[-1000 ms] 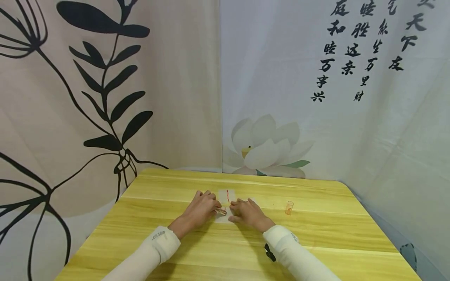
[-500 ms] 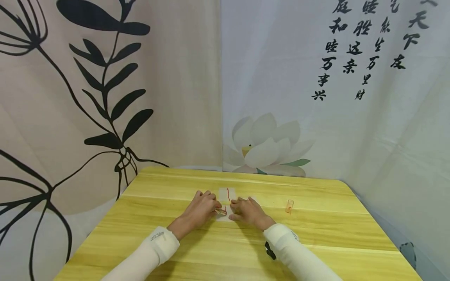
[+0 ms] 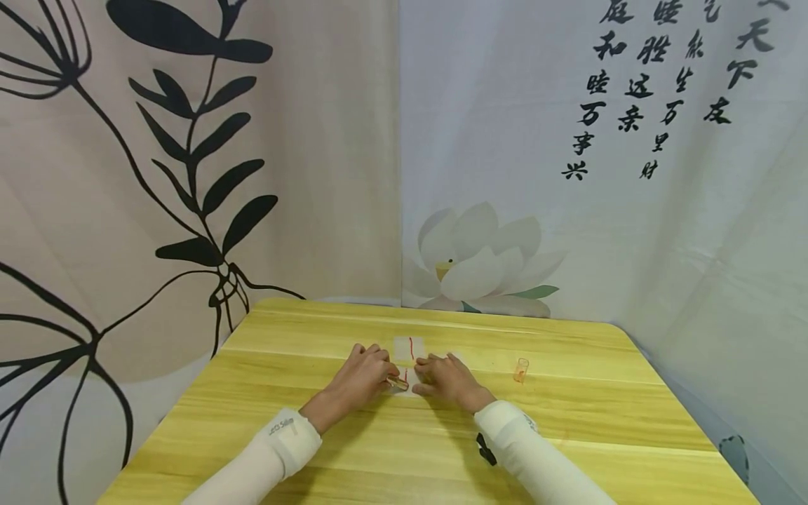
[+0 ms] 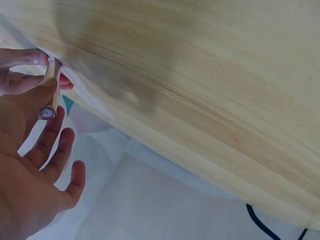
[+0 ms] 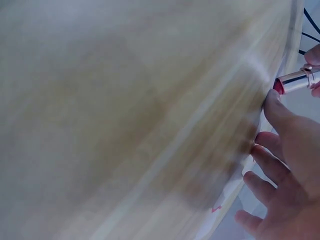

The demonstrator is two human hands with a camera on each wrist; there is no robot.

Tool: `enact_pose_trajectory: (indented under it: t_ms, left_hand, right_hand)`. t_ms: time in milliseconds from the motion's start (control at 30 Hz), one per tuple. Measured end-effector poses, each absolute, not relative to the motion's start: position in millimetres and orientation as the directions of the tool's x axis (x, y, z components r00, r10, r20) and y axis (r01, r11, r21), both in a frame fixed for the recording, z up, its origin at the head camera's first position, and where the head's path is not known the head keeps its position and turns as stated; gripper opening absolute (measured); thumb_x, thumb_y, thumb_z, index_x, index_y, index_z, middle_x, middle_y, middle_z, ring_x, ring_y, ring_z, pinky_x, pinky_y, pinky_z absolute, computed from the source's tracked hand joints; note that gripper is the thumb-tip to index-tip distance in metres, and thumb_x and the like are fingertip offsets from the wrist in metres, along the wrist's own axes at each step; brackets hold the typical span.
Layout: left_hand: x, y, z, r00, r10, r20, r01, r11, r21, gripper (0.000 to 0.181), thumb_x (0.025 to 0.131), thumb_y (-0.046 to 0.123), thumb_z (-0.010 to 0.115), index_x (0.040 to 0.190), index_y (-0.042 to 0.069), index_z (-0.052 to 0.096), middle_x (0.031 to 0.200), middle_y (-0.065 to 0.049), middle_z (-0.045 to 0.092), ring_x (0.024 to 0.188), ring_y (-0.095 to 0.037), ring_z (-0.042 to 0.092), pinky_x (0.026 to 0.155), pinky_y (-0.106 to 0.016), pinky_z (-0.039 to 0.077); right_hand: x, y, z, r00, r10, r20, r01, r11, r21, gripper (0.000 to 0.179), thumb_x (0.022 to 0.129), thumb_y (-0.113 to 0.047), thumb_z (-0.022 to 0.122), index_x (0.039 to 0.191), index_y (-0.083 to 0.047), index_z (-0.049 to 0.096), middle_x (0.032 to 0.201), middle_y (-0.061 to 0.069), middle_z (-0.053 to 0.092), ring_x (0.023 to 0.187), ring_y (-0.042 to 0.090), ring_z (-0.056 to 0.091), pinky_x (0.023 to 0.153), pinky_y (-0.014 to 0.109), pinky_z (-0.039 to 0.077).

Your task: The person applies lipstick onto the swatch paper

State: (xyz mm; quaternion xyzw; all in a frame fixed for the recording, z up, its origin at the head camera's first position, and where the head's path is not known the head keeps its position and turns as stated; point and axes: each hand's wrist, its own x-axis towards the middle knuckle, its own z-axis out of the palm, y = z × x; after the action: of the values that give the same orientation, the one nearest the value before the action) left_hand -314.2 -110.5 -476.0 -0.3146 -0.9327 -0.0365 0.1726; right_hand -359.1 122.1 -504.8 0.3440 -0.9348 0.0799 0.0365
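In the left wrist view, my left hand (image 4: 35, 160) pinches a lipstick (image 4: 47, 113) between thumb and forefinger, its other fingers loosely bent. The lipstick (image 5: 295, 81) has a shiny gold-toned tube and a red tip, seen in the right wrist view. In the head view the lipstick (image 3: 398, 383) points at a pale paper piece (image 3: 413, 386) with a short red line. My right hand (image 3: 449, 382) rests at that piece's right edge, fingers loosely extended. Just beyond, another pale paper piece (image 3: 400, 348) bears a wavy red line.
A small clear orange-tinted cylinder (image 3: 520, 369) lies on the wooden table (image 3: 568, 421) to the right. Beside the right forearm is a small black object (image 3: 485, 449). Printed curtains (image 3: 334, 175) hang behind the table.
The lipstick's tip has slid slightly toward me, and the red line on the nearer paper looks longer. The right hand stays nearly still; the head view shifts slightly.
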Motion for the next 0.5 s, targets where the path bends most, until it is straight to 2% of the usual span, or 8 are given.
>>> enact_pose_trajectory:
  t_ms: [67,100,133,167,233,333,500]
  left_hand:
    - [-313.4,-110.5,-476.5,-0.738,0.577,0.35,0.602,0.797,-0.047,0.017,0.085,0.022,0.087,0.101,0.026,0.082,0.095,0.009,0.07,0.089,-0.012,0.056,0.082,-0.039,0.042]
    - [-313.2,-110.6,-476.7,-0.734,0.579,0.354,0.603,0.796,-0.05,0.017,0.085,0.022,0.087,0.101,0.026,0.082,0.095,0.008,0.07,0.089,-0.012,0.056,0.082,-0.039,0.042]
    - [-312.8,-110.7,-476.8,-0.731,0.581,0.358,0.605,0.794,-0.052,0.017,0.085,0.022,0.087,0.101,0.026,0.082,0.096,0.008,0.07,0.089,-0.013,0.057,0.082,-0.039,0.042]
    - [-312.6,-110.9,-477.1,-0.728,0.582,0.362,0.607,0.793,-0.054,0.017,0.085,0.022,0.088,0.101,0.026,0.082,0.096,0.008,0.07,0.089,-0.013,0.057,0.081,-0.039,0.042]
    - [-312.2,-111.3,-477.7,-0.723,0.585,0.367,0.611,0.79,-0.055,0.017,0.085,0.022,0.088,0.101,0.025,0.082,0.096,0.008,0.07,0.089,-0.013,0.057,0.081,-0.038,0.042]
    - [-311.5,-111.8,-478.4,-0.718,0.589,0.372,0.615,0.786,-0.057,0.018,0.084,0.022,0.088,0.101,0.026,0.082,0.095,0.009,0.07,0.089,-0.012,0.056,0.08,-0.037,0.041]
    - [-309.3,-111.4,-479.4,-0.711,0.593,0.378,0.621,0.782,-0.06,0.019,0.083,0.021,0.089,0.1,0.027,0.082,0.094,0.01,0.069,0.089,-0.012,0.055,0.08,-0.036,0.04]
  right_hand:
    - [-358.8,122.2,-505.2,-0.761,-0.635,0.13,-0.648,0.75,-0.13,0.029,0.097,-0.042,0.072,0.105,-0.014,0.076,0.146,0.009,0.061,0.138,0.035,0.053,0.112,0.064,0.036]
    - [-358.5,122.2,-504.9,-0.762,-0.635,0.126,-0.648,0.751,-0.13,0.028,0.098,-0.043,0.071,0.1,-0.015,0.075,0.147,0.009,0.06,0.138,0.035,0.053,0.113,0.064,0.035]
    - [-358.3,122.2,-504.7,-0.763,-0.634,0.128,-0.646,0.751,-0.136,0.029,0.097,-0.042,0.072,0.105,-0.014,0.076,0.147,0.009,0.061,0.138,0.035,0.054,0.113,0.064,0.035]
    - [-358.0,122.1,-504.1,-0.765,-0.632,0.126,-0.644,0.752,-0.14,0.028,0.097,-0.042,0.072,0.103,-0.015,0.075,0.147,0.01,0.061,0.138,0.036,0.054,0.113,0.064,0.035]
    - [-357.6,122.0,-503.2,-0.77,-0.626,0.12,-0.637,0.755,-0.152,0.032,0.097,-0.041,0.072,0.113,-0.013,0.076,0.147,0.01,0.06,0.139,0.035,0.053,0.114,0.064,0.034]
    - [-357.5,121.7,-502.2,-0.775,-0.622,0.112,-0.632,0.76,-0.154,0.033,0.098,-0.042,0.071,0.116,-0.014,0.075,0.148,0.01,0.06,0.139,0.035,0.052,0.114,0.063,0.033]
    - [-357.7,121.2,-501.8,-0.767,-0.631,0.118,-0.642,0.755,-0.132,0.024,0.098,-0.042,0.07,0.095,-0.018,0.071,0.147,0.01,0.06,0.138,0.036,0.053,0.113,0.064,0.034]
